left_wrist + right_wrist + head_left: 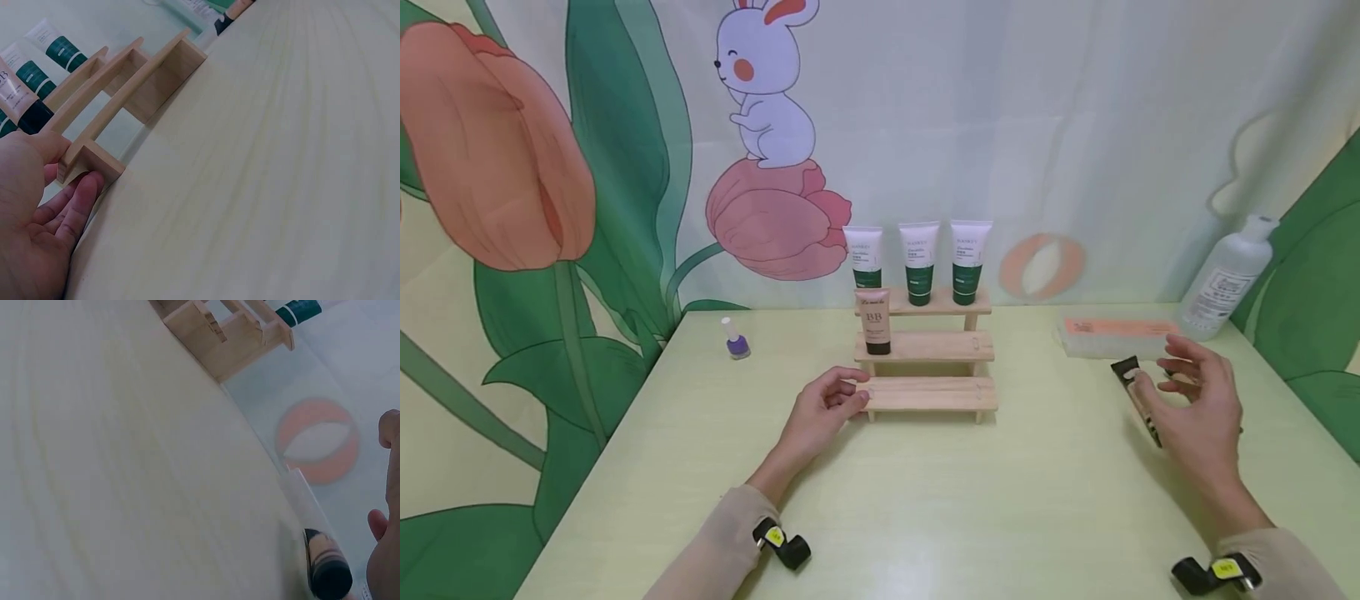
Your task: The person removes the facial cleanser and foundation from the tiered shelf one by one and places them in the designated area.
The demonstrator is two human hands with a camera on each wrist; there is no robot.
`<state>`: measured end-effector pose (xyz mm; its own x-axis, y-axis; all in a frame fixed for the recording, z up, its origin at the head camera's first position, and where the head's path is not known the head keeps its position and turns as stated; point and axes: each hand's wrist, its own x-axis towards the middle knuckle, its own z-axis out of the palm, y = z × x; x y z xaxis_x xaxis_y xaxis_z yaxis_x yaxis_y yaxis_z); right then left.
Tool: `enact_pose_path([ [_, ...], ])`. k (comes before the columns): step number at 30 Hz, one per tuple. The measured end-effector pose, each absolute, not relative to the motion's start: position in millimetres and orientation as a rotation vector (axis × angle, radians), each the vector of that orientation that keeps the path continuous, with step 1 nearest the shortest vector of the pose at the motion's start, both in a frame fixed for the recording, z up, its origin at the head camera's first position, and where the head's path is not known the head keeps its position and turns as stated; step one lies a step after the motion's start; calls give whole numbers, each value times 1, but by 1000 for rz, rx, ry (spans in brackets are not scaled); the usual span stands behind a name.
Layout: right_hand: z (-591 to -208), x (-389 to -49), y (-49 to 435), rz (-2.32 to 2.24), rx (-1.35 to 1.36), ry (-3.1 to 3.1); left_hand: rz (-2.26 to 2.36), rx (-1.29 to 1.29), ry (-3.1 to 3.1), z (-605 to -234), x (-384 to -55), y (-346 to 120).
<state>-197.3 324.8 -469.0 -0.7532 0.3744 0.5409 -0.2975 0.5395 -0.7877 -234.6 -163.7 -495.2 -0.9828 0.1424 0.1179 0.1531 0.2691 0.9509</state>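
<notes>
My left hand [823, 412] pinches the left end of the lowest tier of a three-step wooden display stand [932, 393], thumb above and fingers beneath in the left wrist view. On the stand's middle step stands a pink BB cream tube [874, 323] with a black cap. Three white-and-green tubes [919, 262] line the top step. Far to the right, my right hand [1202, 417] has its fingers spread and loosely bent over a slim dark-and-beige tube [1142, 408]. The thumb overlaps that tube in the head view; its black cap [331, 579] shows in the right wrist view.
A purple nail polish bottle [736, 340] with a white cap stands at the back left of the pale table [985, 508]. Behind my right hand lie a clear case with an orange label [1120, 327] and a tilted white bottle [1227, 279]. A printed curtain [910, 125] hangs along the back.
</notes>
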Motion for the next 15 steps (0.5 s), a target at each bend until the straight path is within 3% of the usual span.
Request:
enact_pose_path([
  [15, -426, -225, 241, 1606, 355, -1933, -1883, -304, -2498, -494, -233, -165],
])
